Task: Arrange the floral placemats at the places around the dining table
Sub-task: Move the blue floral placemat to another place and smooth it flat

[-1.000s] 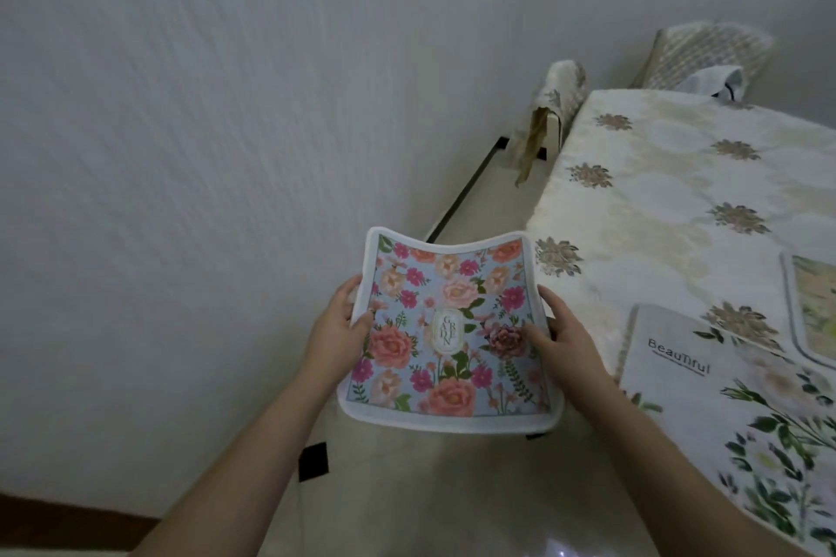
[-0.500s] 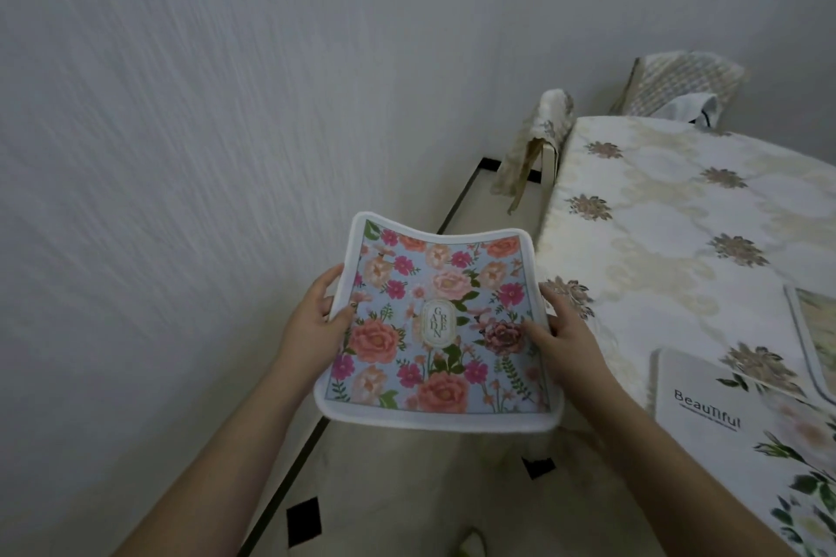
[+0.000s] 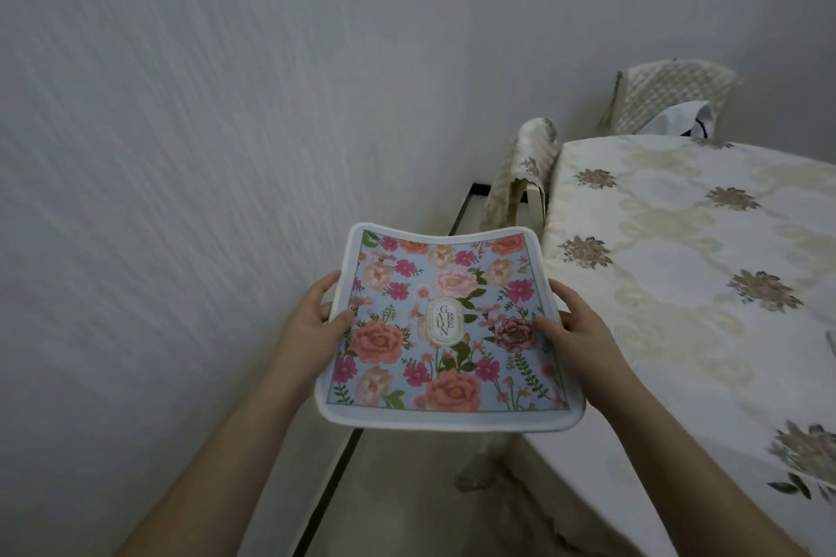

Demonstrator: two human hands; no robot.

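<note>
Left of surface (image 3: 678, 285), off its edge: floral placemat (image 3: 445, 326) sagged btwn both hands, left hand (image 3: 312, 321) & right hand (image 3: 574, 326) pinching side edges. Best keep taut, lower flat, square w/ edge.

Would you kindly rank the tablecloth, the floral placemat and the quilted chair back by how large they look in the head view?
1. tablecloth, largest, though cut off by the frame.
2. floral placemat, held close to the camera, so it looks bigger than it would at a distance.
3. quilted chair back, smallest, farthest away and partly hidden.
</note>
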